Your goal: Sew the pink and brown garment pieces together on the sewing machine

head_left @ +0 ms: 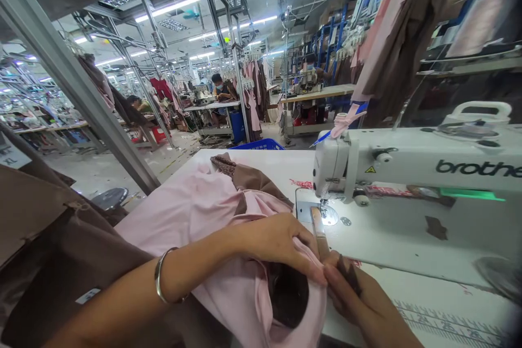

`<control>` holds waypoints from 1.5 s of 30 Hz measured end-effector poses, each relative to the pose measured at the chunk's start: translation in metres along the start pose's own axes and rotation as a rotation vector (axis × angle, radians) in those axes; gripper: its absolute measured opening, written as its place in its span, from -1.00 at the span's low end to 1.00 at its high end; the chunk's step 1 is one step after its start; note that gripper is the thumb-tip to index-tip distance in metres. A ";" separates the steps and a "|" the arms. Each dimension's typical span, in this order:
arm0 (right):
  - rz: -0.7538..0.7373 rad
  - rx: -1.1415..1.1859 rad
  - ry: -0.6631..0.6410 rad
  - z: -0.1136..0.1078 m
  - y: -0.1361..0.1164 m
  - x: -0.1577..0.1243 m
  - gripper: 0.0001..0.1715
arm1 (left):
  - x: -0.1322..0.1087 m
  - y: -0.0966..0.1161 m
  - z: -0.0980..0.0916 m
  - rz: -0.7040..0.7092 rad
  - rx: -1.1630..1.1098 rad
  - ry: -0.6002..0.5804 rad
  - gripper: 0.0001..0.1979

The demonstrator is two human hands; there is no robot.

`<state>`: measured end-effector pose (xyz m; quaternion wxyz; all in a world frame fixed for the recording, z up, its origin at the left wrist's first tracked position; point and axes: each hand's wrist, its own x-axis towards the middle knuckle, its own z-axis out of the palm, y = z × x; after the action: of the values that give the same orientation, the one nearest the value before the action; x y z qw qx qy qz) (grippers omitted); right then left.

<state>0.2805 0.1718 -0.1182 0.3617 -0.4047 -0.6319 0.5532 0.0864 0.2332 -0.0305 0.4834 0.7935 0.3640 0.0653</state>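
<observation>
My left hand [281, 242] presses down on a pink garment [196, 209] with brown trim, fingers pinching its edge. Meeting it from below, my right hand [359, 296] grips the same edge together with a narrow brown strip [319, 234]. The strip runs forward to the needle and presser foot [324, 206] of a white Brother sewing machine [428, 160]. A bangle circles my left wrist. More brown fabric [61, 250] lies bunched at the left.
The white sewing table [399, 239] has a printed ruler along its near right edge. A grey slanted post [77, 87] rises at the left. Hanging garments [391, 27] crowd the upper right. Other people sit at distant machines; a blue basket [256, 145] stands beyond the table.
</observation>
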 end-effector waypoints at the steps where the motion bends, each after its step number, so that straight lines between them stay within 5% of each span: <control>1: -0.001 -0.009 0.008 0.001 0.001 0.000 -0.46 | -0.001 -0.001 0.002 0.008 0.014 -0.003 -0.72; 7: 0.133 0.235 0.038 0.009 -0.002 -0.001 -0.43 | -0.008 0.001 0.006 0.146 0.014 -0.009 -0.77; 13: 0.339 0.660 -0.149 0.025 0.003 -0.006 -0.35 | -0.012 0.003 0.007 0.231 -0.076 0.052 -0.68; 16: 0.358 0.684 -0.226 0.028 0.011 -0.005 -0.34 | -0.011 0.004 0.005 0.259 -0.130 -0.044 -0.69; 19: 0.262 0.432 -0.211 0.017 0.014 0.001 -0.38 | -0.006 0.001 0.005 0.230 -0.170 -0.067 -0.70; 22: 0.010 -0.058 -0.011 -0.012 0.015 0.008 -0.52 | 0.008 -0.007 0.011 0.147 -0.056 0.066 -0.78; 25: -0.083 -0.395 0.128 -0.047 0.016 0.011 -0.63 | 0.034 -0.019 0.019 0.002 0.119 0.128 -0.83; 30: -0.285 -0.739 -0.080 -0.079 0.021 0.018 -0.75 | 0.077 -0.033 0.024 -0.099 0.219 0.175 -0.86; 35: -0.607 -1.236 -0.154 -0.092 0.035 0.030 -0.16 | 0.096 -0.033 0.021 -0.117 0.267 0.187 -0.83; 38: -0.661 -1.276 -0.169 -0.101 0.043 0.034 -0.10 | 0.104 -0.036 0.017 -0.114 0.300 0.202 -0.80; 45: -0.662 -0.975 -0.228 -0.110 0.031 0.054 -0.22 | 0.121 -0.056 -0.021 -0.046 0.316 0.187 -0.84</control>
<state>0.3614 0.2672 -0.1343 0.2176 -0.2437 -0.9401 0.0974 0.1363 0.3405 -0.0948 0.3182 0.8414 0.4311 0.0699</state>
